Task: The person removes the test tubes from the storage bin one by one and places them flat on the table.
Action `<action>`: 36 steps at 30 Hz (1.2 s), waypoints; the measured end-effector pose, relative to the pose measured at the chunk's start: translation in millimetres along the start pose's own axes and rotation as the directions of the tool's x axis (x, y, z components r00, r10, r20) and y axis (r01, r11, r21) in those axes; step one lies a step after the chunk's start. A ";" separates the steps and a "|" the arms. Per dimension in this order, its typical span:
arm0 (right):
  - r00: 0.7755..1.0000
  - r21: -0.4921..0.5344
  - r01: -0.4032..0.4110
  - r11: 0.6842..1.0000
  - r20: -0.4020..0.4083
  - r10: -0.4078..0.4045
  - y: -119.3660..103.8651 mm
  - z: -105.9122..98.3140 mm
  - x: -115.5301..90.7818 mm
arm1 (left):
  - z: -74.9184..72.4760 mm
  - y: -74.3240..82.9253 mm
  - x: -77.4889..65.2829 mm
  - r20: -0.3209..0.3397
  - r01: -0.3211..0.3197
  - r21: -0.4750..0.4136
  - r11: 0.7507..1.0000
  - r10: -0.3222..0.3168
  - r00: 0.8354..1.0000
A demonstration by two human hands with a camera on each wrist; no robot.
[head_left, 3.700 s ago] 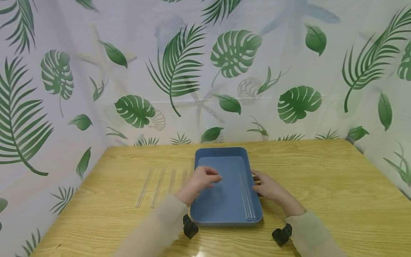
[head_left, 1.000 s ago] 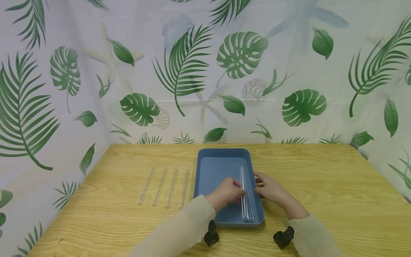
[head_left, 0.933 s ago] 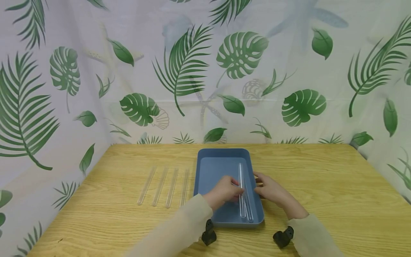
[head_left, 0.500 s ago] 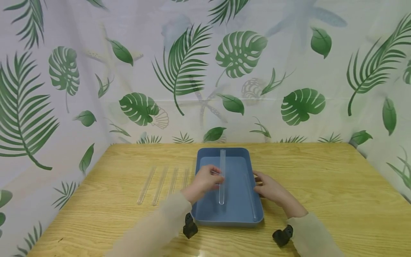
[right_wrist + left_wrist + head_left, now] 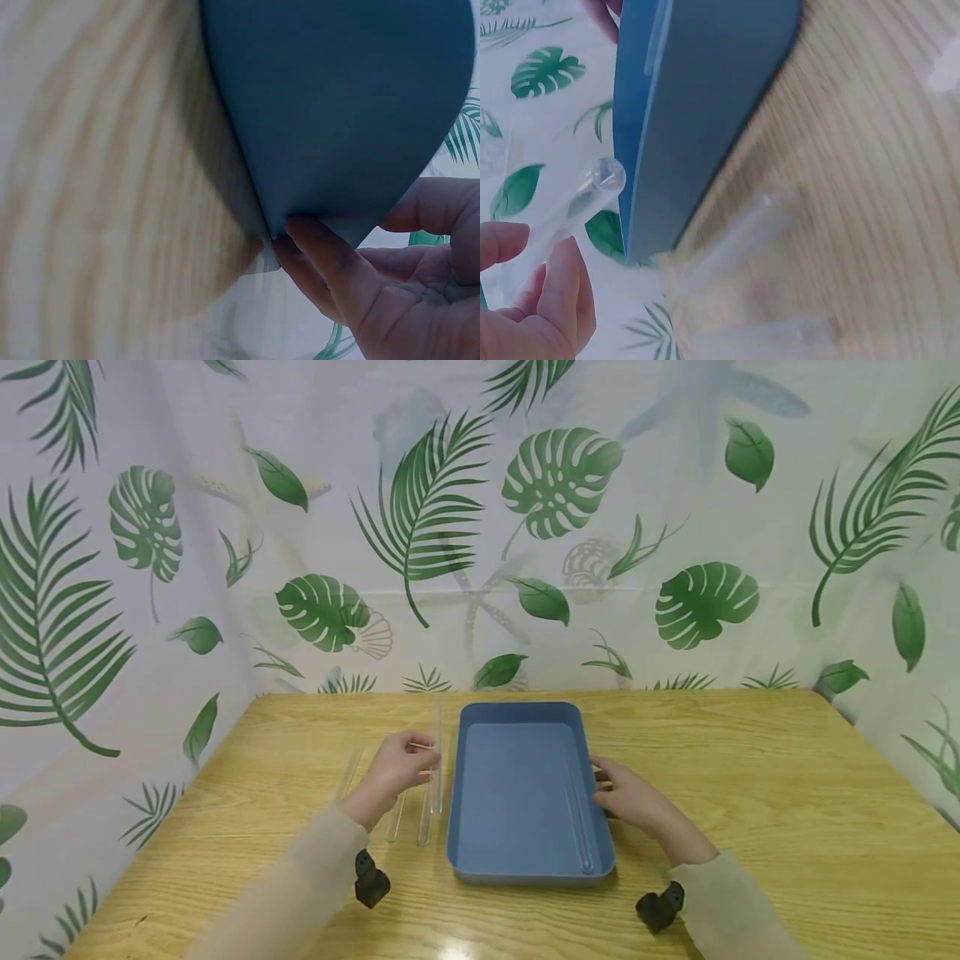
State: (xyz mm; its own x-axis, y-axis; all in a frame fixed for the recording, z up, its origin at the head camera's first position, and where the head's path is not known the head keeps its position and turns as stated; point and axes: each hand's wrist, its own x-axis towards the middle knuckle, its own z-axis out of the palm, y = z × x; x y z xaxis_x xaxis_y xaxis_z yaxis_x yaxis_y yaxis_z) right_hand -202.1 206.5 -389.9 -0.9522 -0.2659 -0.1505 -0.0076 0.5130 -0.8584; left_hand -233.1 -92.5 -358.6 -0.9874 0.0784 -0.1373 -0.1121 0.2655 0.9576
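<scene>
My left hand [image 5: 393, 768] pinches a clear test tube [image 5: 437, 777] between thumb and fingers, just left of the blue tray [image 5: 525, 878]. In the left wrist view the rounded end of that test tube [image 5: 604, 178] points toward the tray's side. Several more clear tubes [image 5: 395, 820] lie on the table under and around the left hand, partly hidden by it. Another test tube [image 5: 579, 822] lies inside the tray along its right wall. At that wall my right hand [image 5: 626, 793] holds the tray from outside, with fingers against the outer side [image 5: 330, 112] and thumb at the rim.
The wooden table [image 5: 742, 777] stretches to both sides of the tray. A leaf-printed curtain [image 5: 465, 527] hangs behind and to the sides. A small black camera [image 5: 660, 906] sits on the right wrist, and another [image 5: 370, 878] on the left.
Earlier the left hand came into the tray and took a test tube from beside the other one there. It has lifted it left, out over the table. The right hand stays put.
</scene>
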 end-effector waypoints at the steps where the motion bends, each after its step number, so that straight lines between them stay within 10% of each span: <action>1: 1.000 0.001 0.000 1.000 0.000 0.000 0.0 0.0 0.0 | -4.8 -1.9 -0.4 -0.008 0.006 0.005 1.000 -0.006 1.000; 21: 1.000 -0.002 0.020 1.000 0.006 -0.020 0.1 0.6 0.5 | -85.7 -30.8 -18.1 -0.137 0.052 0.118 0.992 -0.036 0.990; 36: 1.000 0.009 0.017 1.000 0.011 -0.017 -0.1 -0.7 -0.8 | -116.0 -47.3 -23.9 -0.195 0.077 0.141 0.987 -0.049 0.980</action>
State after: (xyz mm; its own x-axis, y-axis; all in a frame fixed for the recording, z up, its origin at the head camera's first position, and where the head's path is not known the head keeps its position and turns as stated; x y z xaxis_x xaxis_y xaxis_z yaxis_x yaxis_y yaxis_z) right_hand -201.5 207.2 -389.4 -0.9485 -0.2835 -0.1412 -0.0210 0.5011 -0.8651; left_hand -217.1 -218.4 -371.2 -0.9835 -0.1235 -0.1319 -0.1712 0.4032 0.8990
